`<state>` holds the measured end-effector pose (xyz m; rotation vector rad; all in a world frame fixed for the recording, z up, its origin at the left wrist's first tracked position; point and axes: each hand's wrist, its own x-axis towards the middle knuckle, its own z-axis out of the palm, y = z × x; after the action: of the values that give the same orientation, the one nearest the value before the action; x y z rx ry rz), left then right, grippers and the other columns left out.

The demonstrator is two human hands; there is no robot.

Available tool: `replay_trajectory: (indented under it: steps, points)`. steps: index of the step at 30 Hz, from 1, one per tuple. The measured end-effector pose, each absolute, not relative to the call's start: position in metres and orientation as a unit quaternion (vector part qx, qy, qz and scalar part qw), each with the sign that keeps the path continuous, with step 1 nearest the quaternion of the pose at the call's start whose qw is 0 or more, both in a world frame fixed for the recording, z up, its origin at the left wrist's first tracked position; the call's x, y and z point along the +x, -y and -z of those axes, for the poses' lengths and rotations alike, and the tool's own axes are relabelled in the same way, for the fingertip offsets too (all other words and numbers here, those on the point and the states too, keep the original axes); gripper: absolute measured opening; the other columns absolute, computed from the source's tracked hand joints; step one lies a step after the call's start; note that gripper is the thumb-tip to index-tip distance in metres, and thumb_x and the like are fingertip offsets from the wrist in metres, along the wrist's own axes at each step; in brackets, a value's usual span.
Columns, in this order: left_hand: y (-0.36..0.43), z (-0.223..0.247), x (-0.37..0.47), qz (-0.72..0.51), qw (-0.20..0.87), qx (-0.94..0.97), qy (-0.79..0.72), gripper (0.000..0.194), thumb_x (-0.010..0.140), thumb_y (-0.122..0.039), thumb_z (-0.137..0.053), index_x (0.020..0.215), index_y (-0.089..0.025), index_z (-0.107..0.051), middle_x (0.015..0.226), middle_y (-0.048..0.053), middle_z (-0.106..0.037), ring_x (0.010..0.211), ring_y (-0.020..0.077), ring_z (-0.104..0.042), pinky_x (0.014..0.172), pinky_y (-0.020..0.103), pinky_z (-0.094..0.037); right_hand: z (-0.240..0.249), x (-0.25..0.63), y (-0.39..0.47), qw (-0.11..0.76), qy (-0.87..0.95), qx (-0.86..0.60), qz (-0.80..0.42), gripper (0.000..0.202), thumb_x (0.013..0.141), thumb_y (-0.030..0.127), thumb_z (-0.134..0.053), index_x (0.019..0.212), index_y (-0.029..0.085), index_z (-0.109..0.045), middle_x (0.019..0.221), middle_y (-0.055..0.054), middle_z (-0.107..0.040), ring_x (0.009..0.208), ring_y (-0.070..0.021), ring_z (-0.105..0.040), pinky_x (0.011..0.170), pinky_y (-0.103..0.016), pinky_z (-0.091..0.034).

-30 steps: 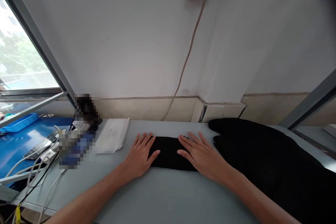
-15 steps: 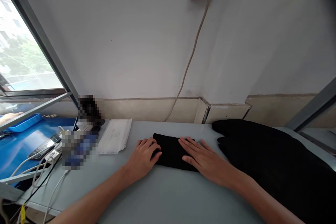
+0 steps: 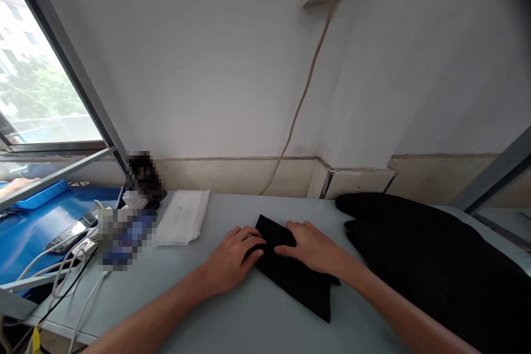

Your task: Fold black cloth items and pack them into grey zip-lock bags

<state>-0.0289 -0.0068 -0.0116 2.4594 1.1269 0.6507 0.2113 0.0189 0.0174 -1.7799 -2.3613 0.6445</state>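
A black cloth piece [image 3: 296, 282] lies slanted on the grey table, its lower right end reaching toward the front. My left hand [image 3: 234, 259] rests at the cloth's left edge, fingers bent and apart from the thumb, fingertips touching the fabric. Over the cloth's upper right side lies my right hand [image 3: 311, 246], its thumb extended left on the fabric and its other fingers curled at the far edge. Whether those fingers pinch the cloth is hard to see.
A large black fabric pile [image 3: 431, 265] covers the right of the table [image 3: 232, 321]. White flat packets [image 3: 183, 217] lie at back left, beside cables and a blurred blue item [image 3: 128, 238]. A cord hangs down the wall; another person's hand [image 3: 19, 185] shows far left.
The cloth has turned from nearly level to a slant, its right end swinging toward the front. My right hand's fingers, flat before, are now curled, and my left hand has shifted slightly right.
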Motion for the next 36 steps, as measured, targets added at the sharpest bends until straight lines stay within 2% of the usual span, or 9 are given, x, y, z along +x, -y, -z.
replay_trajectory:
  steps: [3, 9, 14, 18, 20, 25, 28, 32, 36]
  points:
    - [0.006, 0.016, -0.028, -0.265, 0.209, 0.834, -0.436, 0.032, 0.103, -0.03, -0.058, 0.134, -0.026, -0.057, 0.138, 0.008, -0.058, 0.123, 0.025, -0.058, 0.105, 0.042, -0.05, -0.018, 0.216, -0.024, 0.107, 0.755, -0.554, -0.333, 0.034, 0.085, 0.044, -0.072, 0.11, 0.021, -0.066, 0.112, -0.012, -0.073, 0.108, -0.0329, -0.065, 0.088, -0.038, -0.05]
    - [0.004, 0.017, -0.028, -0.262, 0.227, 0.802, -0.486, 0.045, 0.095, -0.034, -0.068, 0.137, -0.025, -0.054, 0.127, 0.008, -0.064, 0.119, 0.0294, -0.058, 0.1, 0.047, -0.052, -0.014, 0.228, -0.027, 0.181, 0.597, -0.543, -0.562, 0.067, 0.071, 0.05, -0.088, 0.127, 0.023, -0.063, 0.108, -0.008, -0.076, 0.1, -0.0296, -0.071, 0.083, -0.037, -0.056]
    - [0.006, 0.014, -0.027, -0.253, 0.309, 0.777, -0.486, 0.057, 0.093, -0.04, -0.069, 0.144, -0.024, -0.051, 0.123, 0.009, -0.063, 0.117, 0.0289, -0.058, 0.099, 0.045, -0.052, -0.017, 0.238, -0.026, 0.184, 0.499, -0.497, -0.686, 0.06, 0.07, 0.051, -0.09, 0.118, 0.022, -0.07, 0.107, -0.011, -0.078, 0.101, -0.0303, -0.073, 0.086, -0.04, -0.059]
    - [0.006, 0.012, -0.027, -0.273, 0.354, 0.757, -0.476, 0.065, 0.095, -0.054, -0.065, 0.15, -0.024, -0.048, 0.13, 0.012, -0.061, 0.121, 0.0299, -0.056, 0.105, 0.046, -0.048, -0.029, 0.235, -0.018, 0.196, 0.553, -0.41, -0.699, 0.051, 0.077, 0.041, -0.087, 0.122, 0.025, -0.068, 0.114, -0.005, -0.074, 0.108, -0.0266, -0.07, 0.095, -0.037, -0.056]
    - [0.006, 0.011, -0.026, -0.294, 0.382, 0.744, -0.462, 0.066, 0.096, -0.057, -0.064, 0.15, -0.023, -0.049, 0.13, 0.013, -0.062, 0.123, 0.03, -0.056, 0.108, 0.045, -0.045, -0.035, 0.233, -0.015, 0.204, 0.612, -0.339, -0.685, 0.043, 0.083, 0.039, -0.083, 0.12, 0.026, -0.068, 0.113, -0.002, -0.07, 0.104, -0.0228, -0.068, 0.091, -0.033, -0.055]
    - [0.007, 0.001, -0.022, -0.294, 0.505, 0.711, -0.391, 0.042, 0.099, -0.055, -0.061, 0.114, -0.016, -0.067, 0.1, 0.006, -0.069, 0.094, 0.0228, -0.065, 0.081, 0.033, -0.053, -0.034, 0.234, -0.014, 0.191, 0.683, -0.339, -0.618, 0.042, 0.085, 0.045, -0.079, 0.119, 0.026, -0.061, 0.114, -0.002, -0.064, 0.101, -0.0212, -0.063, 0.084, -0.031, -0.054]
    - [0.012, -0.005, -0.018, -0.329, 0.458, 0.728, -0.39, 0.028, 0.101, -0.043, -0.06, 0.116, -0.02, -0.065, 0.098, 0.003, -0.07, 0.091, 0.0205, -0.065, 0.081, 0.031, -0.051, -0.029, 0.234, -0.014, 0.167, 0.65, -0.424, -0.608, 0.053, 0.08, 0.052, -0.081, 0.121, 0.025, -0.06, 0.116, -0.004, -0.067, 0.102, -0.024, -0.065, 0.084, -0.033, -0.054]
    - [0.017, -0.008, -0.016, -0.318, 0.378, 0.779, -0.386, 0.028, 0.102, -0.029, -0.055, 0.128, -0.025, -0.06, 0.102, 0.002, -0.071, 0.095, 0.0201, -0.066, 0.085, 0.031, -0.051, -0.028, 0.228, -0.01, 0.112, 0.657, -0.451, -0.594, 0.046, 0.075, 0.056, -0.084, 0.104, 0.022, -0.071, 0.095, -0.002, -0.073, 0.092, -0.0252, -0.066, 0.077, -0.03, -0.052]
    - [0.005, -0.011, -0.028, -0.279, 0.281, 0.811, -0.431, 0.029, 0.105, -0.034, -0.05, 0.132, -0.027, -0.056, 0.106, 0.001, -0.07, 0.079, 0.0162, -0.064, 0.073, 0.028, -0.049, -0.027, 0.222, -0.007, 0.107, 0.645, -0.483, -0.583, 0.041, 0.079, 0.06, -0.079, 0.094, 0.022, -0.072, 0.087, -0.001, -0.074, 0.086, -0.0257, -0.067, 0.071, -0.03, -0.051]
